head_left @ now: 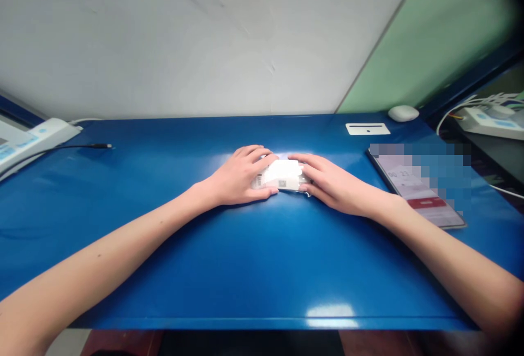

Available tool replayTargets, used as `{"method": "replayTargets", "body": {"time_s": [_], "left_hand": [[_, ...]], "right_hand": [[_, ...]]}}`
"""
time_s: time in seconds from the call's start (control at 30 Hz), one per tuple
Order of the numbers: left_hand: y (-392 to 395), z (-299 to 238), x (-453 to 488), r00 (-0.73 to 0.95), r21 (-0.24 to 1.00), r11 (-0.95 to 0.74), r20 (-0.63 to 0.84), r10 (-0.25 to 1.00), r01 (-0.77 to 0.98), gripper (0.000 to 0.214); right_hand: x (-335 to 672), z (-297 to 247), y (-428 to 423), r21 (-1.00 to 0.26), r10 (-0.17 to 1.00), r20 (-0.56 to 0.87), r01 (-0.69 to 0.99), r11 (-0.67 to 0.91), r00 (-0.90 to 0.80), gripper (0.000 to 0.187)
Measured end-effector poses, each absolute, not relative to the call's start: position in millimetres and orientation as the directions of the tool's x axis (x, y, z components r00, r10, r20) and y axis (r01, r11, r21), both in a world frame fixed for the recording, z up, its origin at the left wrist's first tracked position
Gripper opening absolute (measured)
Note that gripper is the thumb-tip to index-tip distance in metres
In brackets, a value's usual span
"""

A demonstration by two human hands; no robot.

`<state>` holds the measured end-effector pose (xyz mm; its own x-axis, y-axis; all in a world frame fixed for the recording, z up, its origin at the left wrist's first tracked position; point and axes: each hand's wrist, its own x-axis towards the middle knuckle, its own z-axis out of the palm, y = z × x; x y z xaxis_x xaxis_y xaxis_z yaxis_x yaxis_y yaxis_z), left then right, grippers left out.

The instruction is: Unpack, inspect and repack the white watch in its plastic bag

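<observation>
A small white packet (285,173) in clear wrapping lies on the blue table (254,268), with printed codes on it. My left hand (245,176) grips its left end, thumb along the near edge and fingers over the far side. At the right end, my right hand (327,184) closes around the packet between thumb and fingers. Both ends of the packet are partly covered by my fingers. What is inside the wrapping cannot be made out.
A phone or tablet (426,203), partly blurred out, lies by my right forearm. Behind it are a white card (367,129) and a white rounded case (403,113). A black cable (96,146) and a white device (45,135) sit at the left. A wall panel (184,55) borders the back.
</observation>
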<state>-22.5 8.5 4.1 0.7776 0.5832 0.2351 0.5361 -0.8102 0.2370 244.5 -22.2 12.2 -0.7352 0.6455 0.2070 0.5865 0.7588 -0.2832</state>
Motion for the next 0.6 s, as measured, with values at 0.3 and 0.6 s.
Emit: {"method": "replayTargets", "body": {"time_s": [0.3,0.6], "left_hand": [[8.2,3.1,-23.5,0.782,0.226,-0.811,0.225,0.582,0.539,0.062],[6.2,3.2,-21.1,0.768,0.223,-0.798,0.221,0.601,0.561,0.060]], "right_hand": [[251.5,12.1,-20.4,-0.254,0.677,0.184,0.631,0.733,-0.713,0.033],[257.6,22.5,-22.1,-0.246,0.664,0.138,0.624,0.741,-0.735,0.038]]}}
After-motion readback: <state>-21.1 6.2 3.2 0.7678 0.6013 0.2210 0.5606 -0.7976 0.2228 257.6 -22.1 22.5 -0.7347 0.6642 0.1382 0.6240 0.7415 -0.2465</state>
